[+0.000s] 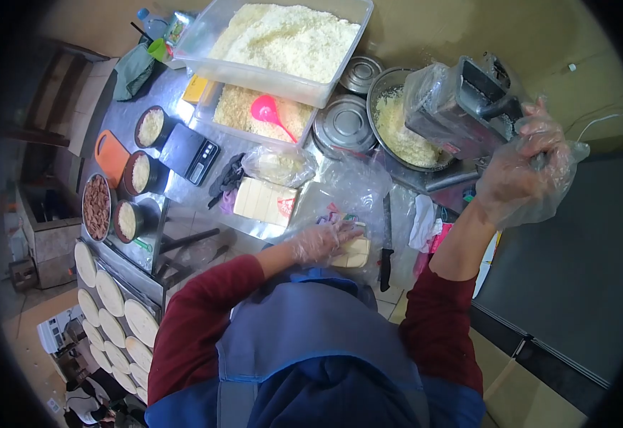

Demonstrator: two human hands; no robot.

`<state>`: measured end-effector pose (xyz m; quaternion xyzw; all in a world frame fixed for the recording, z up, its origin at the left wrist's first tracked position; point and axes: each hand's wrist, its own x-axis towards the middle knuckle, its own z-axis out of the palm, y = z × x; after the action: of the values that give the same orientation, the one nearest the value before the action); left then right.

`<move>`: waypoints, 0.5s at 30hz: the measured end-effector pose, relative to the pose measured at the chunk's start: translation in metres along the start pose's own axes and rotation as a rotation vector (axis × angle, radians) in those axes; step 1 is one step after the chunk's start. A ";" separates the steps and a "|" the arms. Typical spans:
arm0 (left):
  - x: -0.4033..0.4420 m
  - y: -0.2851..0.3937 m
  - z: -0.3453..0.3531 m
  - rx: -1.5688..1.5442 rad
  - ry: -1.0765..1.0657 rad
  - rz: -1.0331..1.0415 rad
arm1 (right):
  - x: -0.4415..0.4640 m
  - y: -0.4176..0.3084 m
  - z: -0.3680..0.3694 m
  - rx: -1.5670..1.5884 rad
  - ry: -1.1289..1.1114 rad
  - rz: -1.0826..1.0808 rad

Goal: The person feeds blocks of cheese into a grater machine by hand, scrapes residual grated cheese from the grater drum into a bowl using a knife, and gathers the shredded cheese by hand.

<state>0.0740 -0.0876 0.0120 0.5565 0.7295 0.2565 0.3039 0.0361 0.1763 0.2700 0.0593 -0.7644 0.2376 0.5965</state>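
Observation:
My left hand, in a clear plastic glove, lies with outstretched fingers on a pale yellow block of cheese at the table's front edge. Up at the right, my gloved right hand curls around the handle at the top of a grey grating machine. Its fingers partly cover the handle. Clear plastic wraps the machine's outlet, which faces a round metal bowl of grated cheese. A knife with a black handle lies right of the cheese block. Another pale block sits to the left.
A big clear tub of grated cheese rests above another tub holding a pink scoop. Leftward are a scale, bowls of grated cheese, a bowl of meat and several dough rounds. Metal lids stand beside the tubs.

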 end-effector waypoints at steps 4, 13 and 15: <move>0.013 -0.017 0.000 -0.092 0.031 0.067 | -0.030 0.007 0.001 0.086 0.020 0.050; 0.037 0.005 -0.046 0.171 -0.306 -0.184 | -0.037 0.008 -0.002 0.115 -0.016 -0.020; 0.035 0.011 -0.035 0.188 -0.246 -0.154 | -0.038 0.007 0.000 0.086 -0.010 0.005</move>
<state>0.0489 -0.0517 0.0384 0.5521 0.7481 0.0930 0.3561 0.0440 0.1752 0.2319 0.0839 -0.7564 0.2716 0.5891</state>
